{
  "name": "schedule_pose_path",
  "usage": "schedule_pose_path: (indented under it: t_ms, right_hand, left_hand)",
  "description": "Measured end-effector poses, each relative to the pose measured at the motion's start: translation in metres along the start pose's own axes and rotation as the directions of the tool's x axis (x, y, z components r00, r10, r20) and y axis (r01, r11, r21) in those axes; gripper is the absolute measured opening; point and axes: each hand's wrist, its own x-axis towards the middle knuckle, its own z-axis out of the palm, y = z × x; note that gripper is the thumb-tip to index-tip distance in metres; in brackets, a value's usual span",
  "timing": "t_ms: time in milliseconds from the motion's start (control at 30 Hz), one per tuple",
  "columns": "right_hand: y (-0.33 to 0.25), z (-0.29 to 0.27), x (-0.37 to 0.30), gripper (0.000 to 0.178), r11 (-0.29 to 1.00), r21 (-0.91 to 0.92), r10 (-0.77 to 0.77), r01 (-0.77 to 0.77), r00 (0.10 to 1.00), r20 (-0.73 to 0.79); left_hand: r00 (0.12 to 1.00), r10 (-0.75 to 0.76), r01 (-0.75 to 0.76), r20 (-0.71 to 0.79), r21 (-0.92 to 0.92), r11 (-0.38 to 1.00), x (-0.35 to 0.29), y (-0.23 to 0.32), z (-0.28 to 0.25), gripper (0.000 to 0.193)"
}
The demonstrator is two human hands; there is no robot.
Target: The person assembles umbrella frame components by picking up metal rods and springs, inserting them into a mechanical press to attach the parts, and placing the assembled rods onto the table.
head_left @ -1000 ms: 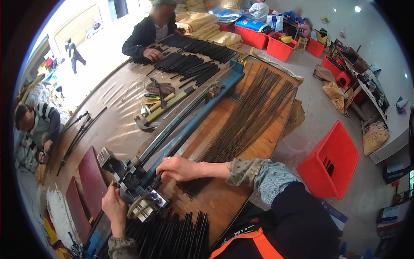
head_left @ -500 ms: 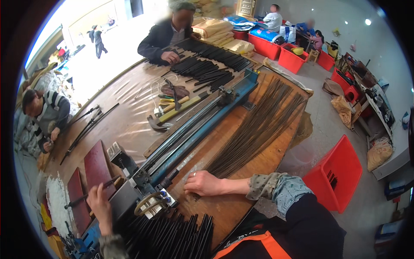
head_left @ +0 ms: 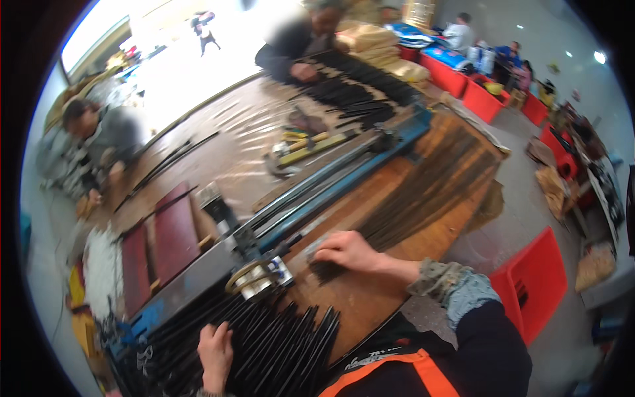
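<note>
My left hand [head_left: 215, 351] is low over a pile of long black tubes [head_left: 284, 341], its fingers curled in among them. Whether a tube is in its grip is hidden. Across the bench, my right hand [head_left: 350, 253] is closed at the near ends of a fanned bundle of thin brown rods [head_left: 423, 188]; their dark tips show below the fingers. Between the hands stands a metal clamp block [head_left: 258, 281] with a looped hose, at the near end of a long blue rail machine [head_left: 344, 188]. A single black rod [head_left: 165, 206] lies over two dark red boards [head_left: 175, 231].
A hammer [head_left: 278, 165] and other tools lie beyond the rail. One co-worker [head_left: 304, 49] handles black pieces at the far side; another [head_left: 86, 149] works at the left. To the right, a red bin [head_left: 532, 284] stands on the floor beside the bench.
My left hand has come away from the rod by the red boards, down and right to the tube pile. My right hand stays at the brown rods' ends. The whole view has shifted.
</note>
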Motion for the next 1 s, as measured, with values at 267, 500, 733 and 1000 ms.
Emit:
schedule_pose_path:
  t_ms: [267, 500, 733, 1000]
  right_hand:
    - [-0.019, -0.001, -0.012, 0.026, 0.984, -0.131, -0.058, 0.119, 0.917, 0.395]
    - [-0.023, -0.001, -0.045, 0.022, 0.963, 0.191, 0.189, -0.188, 0.982, 0.015]
    - [-0.023, 0.007, -0.049, 0.019, 0.959, 0.268, 0.155, -0.09, 0.96, -0.232]
    - [-0.029, -0.017, -0.036, 0.021, 0.871, -0.303, -0.466, 0.387, 0.846, -0.26]
  left_hand:
    - [0.977, 0.197, -0.201, 0.085, 0.046, 0.979, 0.021, 0.09, 0.005, 0.025]
    - [0.972, 0.231, -0.232, 0.04, 0.014, 0.973, 0.032, 0.115, 0.02, 0.029]
    - [0.967, 0.252, -0.252, -0.042, 0.017, 0.968, 0.034, 0.126, 0.018, 0.036]
    - [0.968, 0.244, -0.245, 0.059, 0.019, 0.969, 0.047, 0.139, 0.005, 0.031]
